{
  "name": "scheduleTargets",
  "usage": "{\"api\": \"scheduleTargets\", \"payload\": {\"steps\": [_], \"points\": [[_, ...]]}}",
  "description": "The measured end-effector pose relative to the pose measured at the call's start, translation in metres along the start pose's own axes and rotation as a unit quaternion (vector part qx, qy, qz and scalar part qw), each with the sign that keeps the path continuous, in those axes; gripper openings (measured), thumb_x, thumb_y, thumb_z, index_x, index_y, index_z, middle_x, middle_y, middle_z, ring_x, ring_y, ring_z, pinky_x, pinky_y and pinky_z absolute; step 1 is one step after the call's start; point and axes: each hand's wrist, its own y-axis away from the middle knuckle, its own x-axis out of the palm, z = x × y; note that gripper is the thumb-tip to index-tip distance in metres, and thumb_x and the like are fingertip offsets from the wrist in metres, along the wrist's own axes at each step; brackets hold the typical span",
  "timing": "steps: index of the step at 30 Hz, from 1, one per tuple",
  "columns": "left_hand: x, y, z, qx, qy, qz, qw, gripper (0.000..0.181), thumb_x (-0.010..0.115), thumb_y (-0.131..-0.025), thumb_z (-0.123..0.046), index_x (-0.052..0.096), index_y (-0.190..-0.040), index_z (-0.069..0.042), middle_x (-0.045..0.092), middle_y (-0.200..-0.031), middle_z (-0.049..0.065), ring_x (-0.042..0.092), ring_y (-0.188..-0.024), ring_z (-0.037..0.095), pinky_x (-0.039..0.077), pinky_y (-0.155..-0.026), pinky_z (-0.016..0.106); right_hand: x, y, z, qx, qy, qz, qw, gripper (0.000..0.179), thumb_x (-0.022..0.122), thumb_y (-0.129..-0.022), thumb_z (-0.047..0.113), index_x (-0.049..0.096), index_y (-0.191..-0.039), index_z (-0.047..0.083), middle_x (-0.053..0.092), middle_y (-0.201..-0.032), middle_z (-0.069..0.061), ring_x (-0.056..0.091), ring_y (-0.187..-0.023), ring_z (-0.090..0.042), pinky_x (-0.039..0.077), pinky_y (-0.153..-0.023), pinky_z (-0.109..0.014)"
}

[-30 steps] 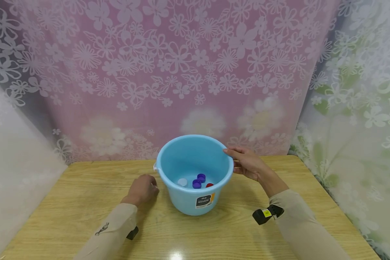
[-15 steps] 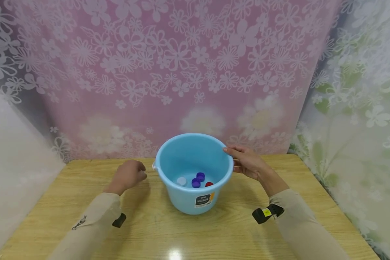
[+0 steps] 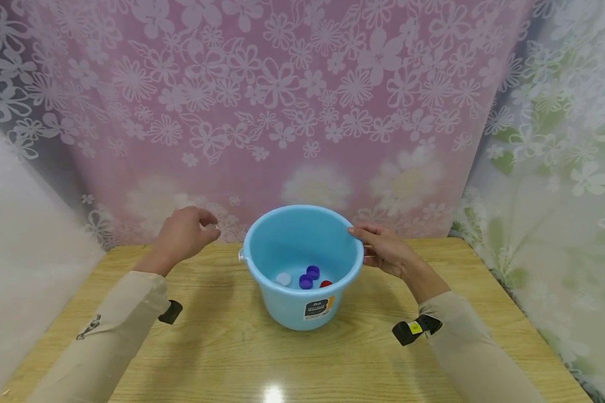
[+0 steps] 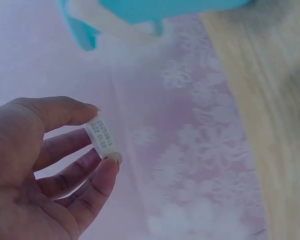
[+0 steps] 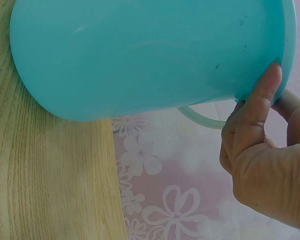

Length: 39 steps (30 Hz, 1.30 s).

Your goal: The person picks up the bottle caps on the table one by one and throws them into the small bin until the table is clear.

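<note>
A light blue bucket point(image 3: 282, 305) stands upright on the wooden table. At its right side, my right hand point(image 3: 383, 249) grips the rim, thumb over the edge and fingers against the outer wall, as the right wrist view also shows. To the bucket's left, raised above the table's back edge, is my left hand point(image 3: 184, 235). Between its thumb and fingertips it pinches a small white bottle cap point(image 4: 102, 135) with printed digits on its side. On the bucket's floor lie a white cap point(image 3: 283, 279), two purple caps point(image 3: 306, 281) and a partly hidden red cap point(image 3: 326, 284).
The wooden table point(image 3: 222, 358) ends at the back against a pink flowered curtain point(image 3: 292, 101). A pale curtain point(image 3: 559, 196) hangs on the right. The bucket's handle point(image 5: 205, 119) hangs down behind it. A label point(image 3: 316, 308) is on the bucket's front.
My left hand has risen from the table beside the bucket, moving left and up, with the white bottle cap now visible in its fingers. The right hand and the bucket have stayed in place.
</note>
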Motion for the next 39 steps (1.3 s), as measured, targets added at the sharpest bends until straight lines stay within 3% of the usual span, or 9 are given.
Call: {"api": "scheduleTargets", "payload": {"steps": [12, 19, 23, 29, 39], "points": [[-0.028, -0.014, -0.055, 0.082, -0.056, -0.012, 0.9949, 0.025, 0.062, -0.087, -0.016, 0.069, -0.107, -0.002, 0.061, -0.107, 0.014, 0.057, -0.094, 0.029, 0.05, -0.08, 0.045, 0.0, 0.0, 0.002, 0.004, 0.0, 0.0, 1.0, 0.056, 0.061, -0.095, 0.033, 0.043, -0.139, 0.004, 0.062, -0.107, -0.015, 0.07, -0.081, -0.022, 0.057, -0.067, -0.03], [-0.034, -0.026, -0.094, 0.114, -0.077, 0.018, 0.9903, 0.026, 0.065, -0.088, -0.019, 0.069, -0.108, -0.004, 0.062, -0.106, 0.011, 0.057, -0.097, 0.028, 0.05, -0.083, 0.044, 0.0, 0.0, 0.003, 0.004, -0.004, 0.0, 1.0, 0.055, 0.061, -0.095, 0.032, 0.043, -0.138, 0.003, 0.062, -0.107, -0.014, 0.07, -0.08, -0.022, 0.057, -0.068, -0.031], [-0.026, -0.036, -0.11, 0.141, -0.078, 0.059, 0.9852, 0.025, 0.066, -0.087, -0.019, 0.07, -0.108, -0.005, 0.065, -0.105, 0.009, 0.058, -0.098, 0.026, 0.051, -0.086, 0.041, 0.0, 0.001, 0.002, 0.004, -0.004, 0.004, 1.0, 0.054, 0.06, -0.095, 0.032, 0.044, -0.137, 0.002, 0.061, -0.106, -0.014, 0.07, -0.079, -0.021, 0.057, -0.067, -0.03], [-0.009, -0.045, -0.13, 0.194, -0.086, 0.117, 0.9702, 0.025, 0.067, -0.088, -0.016, 0.069, -0.111, -0.005, 0.064, -0.105, 0.008, 0.059, -0.097, 0.022, 0.052, -0.085, 0.037, 0.0, 0.0, -0.001, 0.004, -0.001, 0.006, 1.0, 0.055, 0.06, -0.095, 0.033, 0.043, -0.138, 0.002, 0.06, -0.107, -0.015, 0.069, -0.08, -0.021, 0.057, -0.068, -0.029], [0.019, -0.051, -0.148, 0.194, -0.116, 0.186, 0.9562, 0.028, 0.069, -0.089, -0.016, 0.068, -0.116, -0.01, 0.061, -0.112, 0.004, 0.056, -0.102, 0.019, 0.05, -0.088, 0.033, 0.001, 0.001, 0.0, 0.003, -0.007, -0.004, 1.0, 0.052, 0.061, -0.095, 0.031, 0.046, -0.135, 0.002, 0.06, -0.106, -0.015, 0.069, -0.08, -0.022, 0.057, -0.067, -0.03]]}}
